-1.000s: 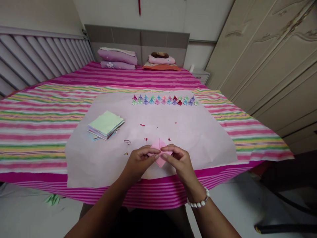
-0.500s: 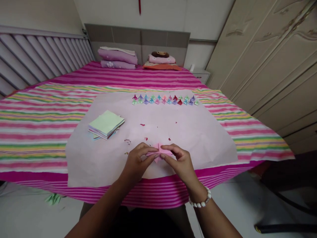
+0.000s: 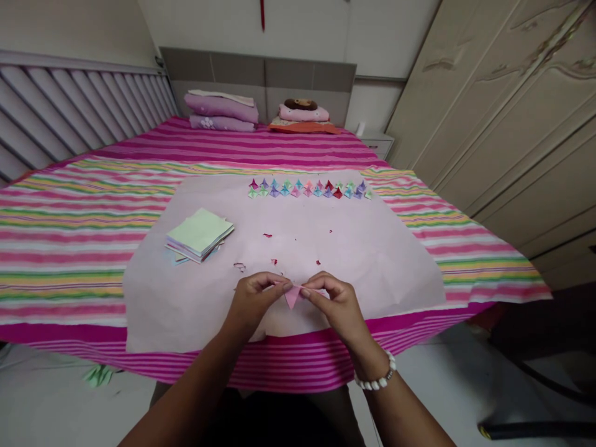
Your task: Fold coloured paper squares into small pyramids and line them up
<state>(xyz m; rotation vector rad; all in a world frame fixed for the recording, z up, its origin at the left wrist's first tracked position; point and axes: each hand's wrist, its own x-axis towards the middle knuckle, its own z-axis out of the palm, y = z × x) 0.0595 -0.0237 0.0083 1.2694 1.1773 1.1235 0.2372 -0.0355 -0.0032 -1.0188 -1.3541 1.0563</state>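
A small pink folded paper (image 3: 292,297) is pinched between my two hands, its pointed flap hanging down toward me. My left hand (image 3: 255,297) grips its left side between thumb and fingers. On the right side, my right hand (image 3: 334,298) pinches it the same way, a white bead bracelet (image 3: 377,375) around that wrist. Both hands are just above the near part of a pale paper sheet (image 3: 382,261). Parts of the folded paper are hidden by my fingers.
Two rows of small coloured folded-paper pieces (image 3: 307,189) stand along the sheet's far side. A stack of square coloured papers (image 3: 200,233) lies at the left. Small dark red scraps (image 3: 267,235) are scattered on the sheet. The striped bed (image 3: 69,248) lies beneath everything.
The pink paper, spread with a cross-like crease before, now shows one downward-pointing triangular flap. My left fingers have shifted slightly left; both hands keep their hold.
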